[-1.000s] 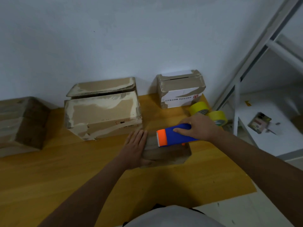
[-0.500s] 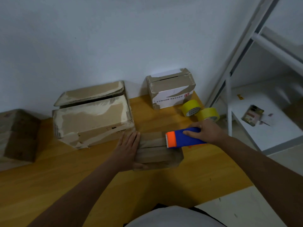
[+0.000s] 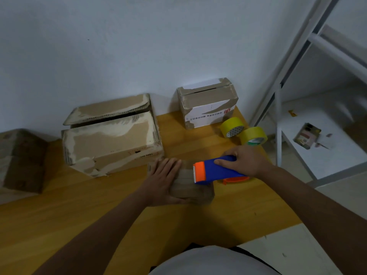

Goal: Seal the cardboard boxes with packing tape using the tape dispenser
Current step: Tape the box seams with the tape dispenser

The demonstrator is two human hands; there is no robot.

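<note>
A small brown cardboard box (image 3: 189, 185) lies on the wooden table (image 3: 99, 211) in front of me. My left hand (image 3: 162, 179) rests flat on its left half, fingers straight, thumb along the near side. My right hand (image 3: 246, 161) grips a blue tape dispenser (image 3: 214, 171) with an orange toothed front end. The dispenser's front sits over the right end of the box, its orange underside hanging past the box's right edge.
A large torn cardboard box (image 3: 111, 139) with a loose flap stands behind my left hand. A smaller white-labelled box (image 3: 208, 104) sits against the wall. Two yellow tape rolls (image 3: 244, 132) lie at the table's right edge. A dark box (image 3: 19, 161) is far left, a white metal shelf (image 3: 321, 147) right.
The dispenser has slid to the right along the top of the small box, from near my left hand to the box's right end. My left hand has stayed on the box.
</note>
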